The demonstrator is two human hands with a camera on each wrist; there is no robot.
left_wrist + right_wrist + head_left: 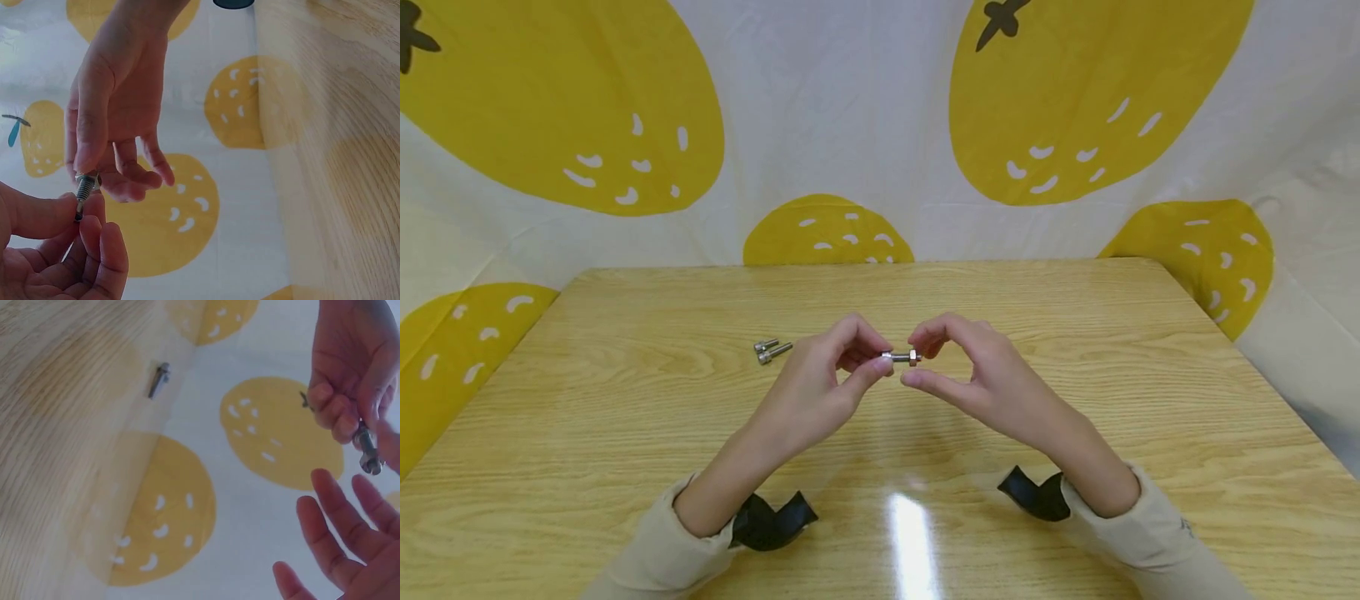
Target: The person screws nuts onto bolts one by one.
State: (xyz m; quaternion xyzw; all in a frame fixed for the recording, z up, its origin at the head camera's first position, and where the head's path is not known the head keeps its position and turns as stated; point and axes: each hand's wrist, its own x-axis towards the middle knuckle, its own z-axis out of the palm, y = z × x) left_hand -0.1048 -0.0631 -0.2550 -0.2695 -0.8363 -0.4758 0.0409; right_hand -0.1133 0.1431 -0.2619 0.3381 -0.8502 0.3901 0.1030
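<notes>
My left hand (816,379) pinches a metal bolt (901,357) by its head end, between thumb and fingertips. The bolt lies level above the table, its threaded end pointing right. A hex nut (913,358) sits on the thread near that far end. Around the nut, the thumb and index finger of my right hand (992,375) are spread apart, curved but not closed on it. In the right wrist view, the nut (371,465) is just beyond the right hand's spread fingers (340,534). From the left wrist view, the bolt's thread (84,189) shows between the two hands.
Two more socket-head bolts, a shorter one (765,344) and a longer one (776,353), lie side by side on the wooden table (625,433) left of the hands. Behind the table hangs a white cloth (835,108) with yellow fruit shapes. Black straps (775,523) show at both wrists.
</notes>
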